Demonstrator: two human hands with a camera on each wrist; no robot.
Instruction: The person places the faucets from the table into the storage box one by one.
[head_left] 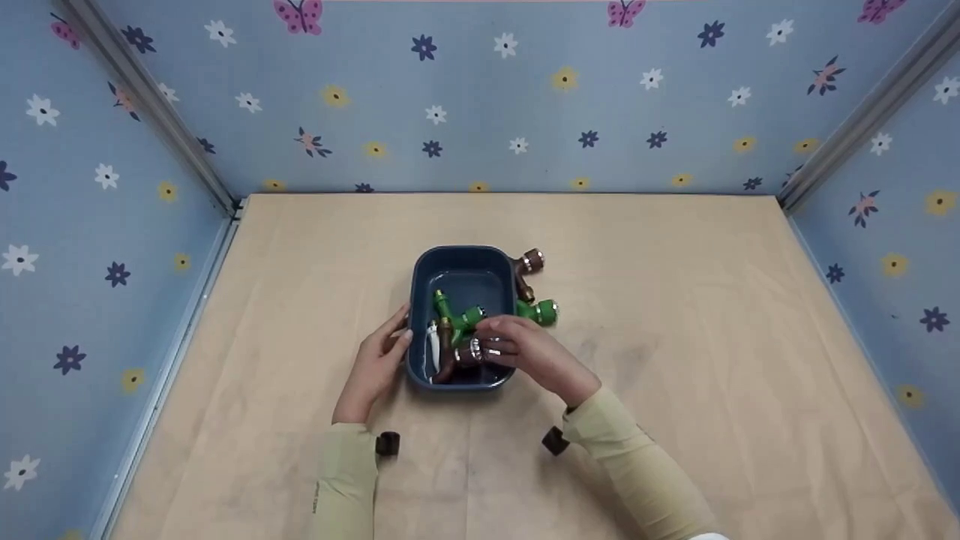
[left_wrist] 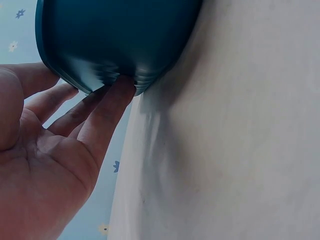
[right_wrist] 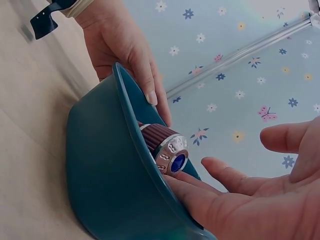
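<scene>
A dark blue plastic basin (head_left: 466, 257) stands on the table with several taps inside it. A green tap (head_left: 466, 319) lies at its middle, and a brown tap (head_left: 445, 346) is nearer the front beside a slim white piece (head_left: 434, 351). Against the basin's left outer side rests my left hand (head_left: 371, 369), its fingers extended along the wall. My right hand (head_left: 541, 354) reaches over the right rim, fingers straight, fingertips right at the brown tap's ridged knob (right_wrist: 162, 141). In the right wrist view, the right thumb (right_wrist: 282, 137) stands apart from that knob.
Just outside the basin's right side lie another brown tap (head_left: 532, 261) and another green tap (head_left: 541, 312). A beige cloth (head_left: 675, 300) covers the table. Blue flower-patterned walls (head_left: 480, 90) enclose it at the back and both sides.
</scene>
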